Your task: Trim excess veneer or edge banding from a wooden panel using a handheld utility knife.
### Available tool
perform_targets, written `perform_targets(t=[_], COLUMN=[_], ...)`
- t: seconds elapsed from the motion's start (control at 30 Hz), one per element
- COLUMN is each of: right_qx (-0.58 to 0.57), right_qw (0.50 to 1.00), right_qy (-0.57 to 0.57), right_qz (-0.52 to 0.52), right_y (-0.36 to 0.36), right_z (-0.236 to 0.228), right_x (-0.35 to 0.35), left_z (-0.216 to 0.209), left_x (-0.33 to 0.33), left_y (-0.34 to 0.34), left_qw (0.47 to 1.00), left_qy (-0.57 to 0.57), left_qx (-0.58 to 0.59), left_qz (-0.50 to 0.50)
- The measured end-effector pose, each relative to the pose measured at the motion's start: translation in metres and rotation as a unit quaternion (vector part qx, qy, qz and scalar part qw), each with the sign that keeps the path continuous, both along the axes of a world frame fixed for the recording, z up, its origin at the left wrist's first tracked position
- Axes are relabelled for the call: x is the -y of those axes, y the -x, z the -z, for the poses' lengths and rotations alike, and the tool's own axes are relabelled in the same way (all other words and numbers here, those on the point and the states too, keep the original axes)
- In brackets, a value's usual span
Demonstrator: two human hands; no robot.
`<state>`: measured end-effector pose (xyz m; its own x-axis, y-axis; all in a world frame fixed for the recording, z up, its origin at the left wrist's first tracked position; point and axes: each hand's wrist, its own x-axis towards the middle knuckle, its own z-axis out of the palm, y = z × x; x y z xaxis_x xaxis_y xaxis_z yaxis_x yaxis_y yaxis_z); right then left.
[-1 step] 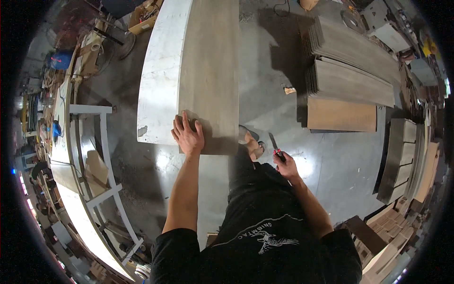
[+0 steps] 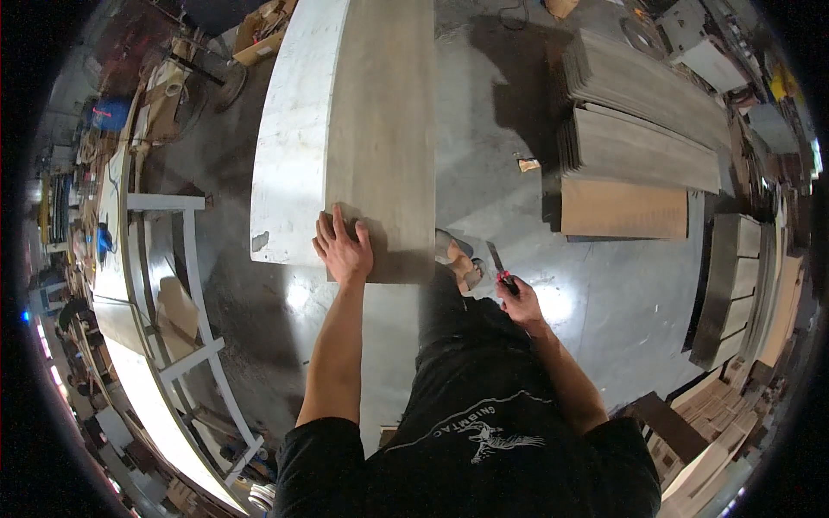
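Note:
My left hand (image 2: 345,253) lies flat with fingers spread on the near end of a long grey-brown board (image 2: 384,129). The board rests on a white, scuffed work surface (image 2: 289,155), which shows along its left side. Off to the right of the board, my right hand (image 2: 522,306) is closed round the handle of a knife (image 2: 495,259). Its handle is red and black, and its narrow grey blade points up and slightly left, apart from the board. The exact kind of knife is too small to tell.
Stacked grey boards (image 2: 643,142) stand at the right, with a brown panel (image 2: 623,209) by them. A white-framed bench (image 2: 192,276) runs down the left. Cardboard pieces (image 2: 708,414) lie at the lower right. A small scrap (image 2: 528,165) lies on the grey floor (image 2: 492,129).
The knife in my right hand has shifted very slightly to the left. My left hand stays in place on the board.

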<state>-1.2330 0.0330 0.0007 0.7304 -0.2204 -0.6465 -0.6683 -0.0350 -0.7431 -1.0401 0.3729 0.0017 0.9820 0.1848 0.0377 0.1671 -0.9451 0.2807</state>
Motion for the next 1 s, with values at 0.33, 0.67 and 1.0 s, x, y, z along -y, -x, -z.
perform_targets(t=[0.33, 0.67, 1.0], right_qx=[-0.019, 0.070, 0.009], right_qw=[0.968, 0.944, 0.794], right_qy=[-0.194, -0.099, -0.120], right_qz=[0.158, 0.308, 0.596], right_y=[-0.008, 0.041, -0.006], right_z=[-0.029, -0.054, 0.001], right_x=[-0.044, -0.093, -0.332], left_z=[0.007, -0.026, -0.029], left_x=[-0.014, -0.045, -0.031], left_y=[-0.010, -0.123, -0.150], left_qw=[0.996, 0.813, 0.686], left_qy=[-0.048, -0.102, -0.055], left_qx=[-0.063, -0.030, -0.052], left_qz=[0.031, 0.573, 0.724])
